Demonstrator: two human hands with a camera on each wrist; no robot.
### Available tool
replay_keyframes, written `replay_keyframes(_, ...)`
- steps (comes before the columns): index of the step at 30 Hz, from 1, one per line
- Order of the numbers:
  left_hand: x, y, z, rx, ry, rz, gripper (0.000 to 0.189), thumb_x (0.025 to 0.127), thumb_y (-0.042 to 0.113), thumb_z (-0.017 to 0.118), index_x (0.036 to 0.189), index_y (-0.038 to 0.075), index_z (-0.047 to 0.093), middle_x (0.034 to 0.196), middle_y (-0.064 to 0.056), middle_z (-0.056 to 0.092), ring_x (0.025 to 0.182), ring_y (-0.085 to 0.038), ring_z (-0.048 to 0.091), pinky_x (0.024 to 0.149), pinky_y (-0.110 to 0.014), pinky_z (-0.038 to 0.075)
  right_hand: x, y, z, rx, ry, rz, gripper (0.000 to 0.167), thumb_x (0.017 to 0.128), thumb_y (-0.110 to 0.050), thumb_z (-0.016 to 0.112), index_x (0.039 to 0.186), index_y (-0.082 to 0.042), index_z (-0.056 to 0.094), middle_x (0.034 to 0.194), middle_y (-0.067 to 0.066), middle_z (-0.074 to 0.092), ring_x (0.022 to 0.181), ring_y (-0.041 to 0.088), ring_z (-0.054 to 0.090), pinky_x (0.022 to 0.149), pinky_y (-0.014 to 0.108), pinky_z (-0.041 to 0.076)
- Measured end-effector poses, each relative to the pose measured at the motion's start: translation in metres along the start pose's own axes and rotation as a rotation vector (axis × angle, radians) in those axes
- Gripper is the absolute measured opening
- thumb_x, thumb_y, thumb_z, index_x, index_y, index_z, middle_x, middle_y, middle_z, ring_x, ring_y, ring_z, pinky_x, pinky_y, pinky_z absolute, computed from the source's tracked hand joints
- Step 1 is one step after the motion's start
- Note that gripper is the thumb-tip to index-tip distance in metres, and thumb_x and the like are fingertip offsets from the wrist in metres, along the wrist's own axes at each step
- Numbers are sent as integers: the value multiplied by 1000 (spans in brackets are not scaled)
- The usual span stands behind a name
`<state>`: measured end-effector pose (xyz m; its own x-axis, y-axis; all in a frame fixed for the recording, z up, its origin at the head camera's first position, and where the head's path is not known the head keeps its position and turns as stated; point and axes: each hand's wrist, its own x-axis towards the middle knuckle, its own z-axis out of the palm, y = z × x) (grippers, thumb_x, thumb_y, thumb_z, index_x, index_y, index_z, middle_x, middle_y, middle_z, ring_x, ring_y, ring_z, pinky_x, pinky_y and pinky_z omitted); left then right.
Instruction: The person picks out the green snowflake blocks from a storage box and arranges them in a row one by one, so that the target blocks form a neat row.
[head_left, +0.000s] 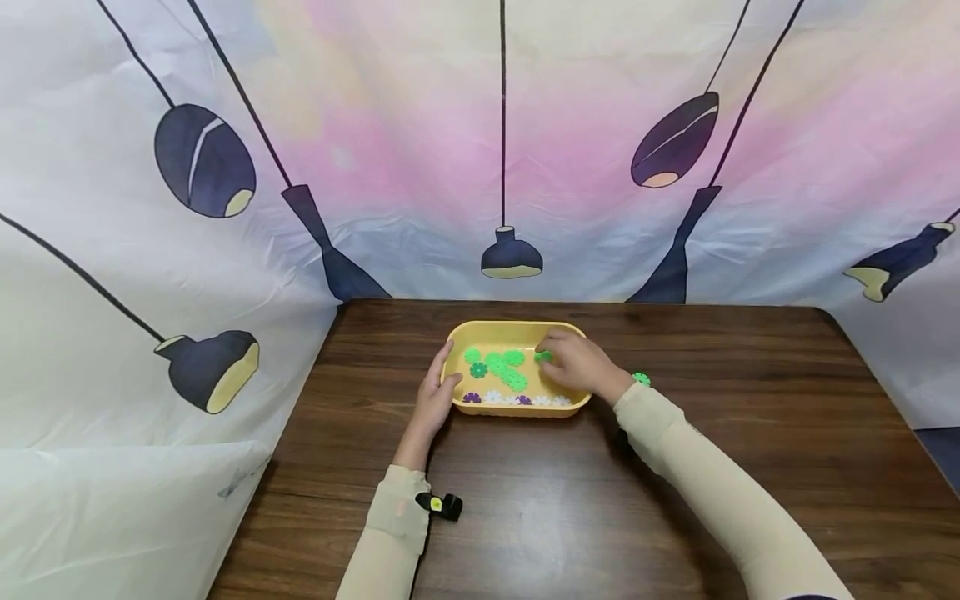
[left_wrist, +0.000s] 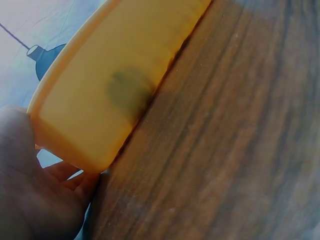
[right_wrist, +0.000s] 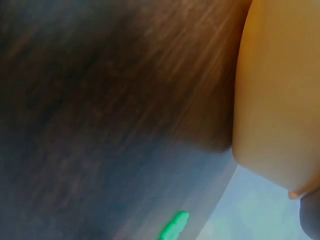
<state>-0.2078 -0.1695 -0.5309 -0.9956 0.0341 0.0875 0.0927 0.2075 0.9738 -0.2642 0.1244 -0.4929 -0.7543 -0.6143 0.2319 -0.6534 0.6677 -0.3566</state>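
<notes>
green piece [head_left: 543, 357] sits pinched in the right grip [head_left: 576, 362], over the tray [head_left: 517, 412].

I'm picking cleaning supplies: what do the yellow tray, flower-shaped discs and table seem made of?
Yellow tray: probably smooth plastic, translucent; a dark shape seems visible through its wall.
Flower-shaped discs: likely plastic, evenly coloured; too small to judge gloss.
Table: brown grain, soft sheen; wood or laminate, unclear which.

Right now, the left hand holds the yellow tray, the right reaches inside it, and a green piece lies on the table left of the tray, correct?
Not the side: the head view shows that green piece on the table right of the yellow tray.
</notes>
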Motion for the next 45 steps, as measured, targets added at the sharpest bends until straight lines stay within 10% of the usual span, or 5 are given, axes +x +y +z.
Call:
replay_keyframes(11,-14,39,-3,-27,-21,-47,62,105,3,50,165,6,34,173,-17,25,159,-37,18,127,-59,17,6,-8,2,-199,-134,67,11,101,-21,71,100,-11,77,108,8,67,81,17,61,72,37,56)
replay_keyframes(21,-13,39,-2,-33,-27,-20,62,106,3,49,165,6,33,173,-16,25,159,-37,18,127,-58,17,5,-9,-1,-258,-154,59,10,99,-21,75,98,-12,80,114,9,70,93,22,67,77,40,59)
replay_keyframes(45,-12,35,-1,-30,-27,-15,62,105,3,49,165,6,33,173,-16,25,159,-37,18,127,-58,17,8,-7,-1,-167,-226,118,16,89,-18,69,102,-10,72,95,3,61,66,15,49,63,33,42)
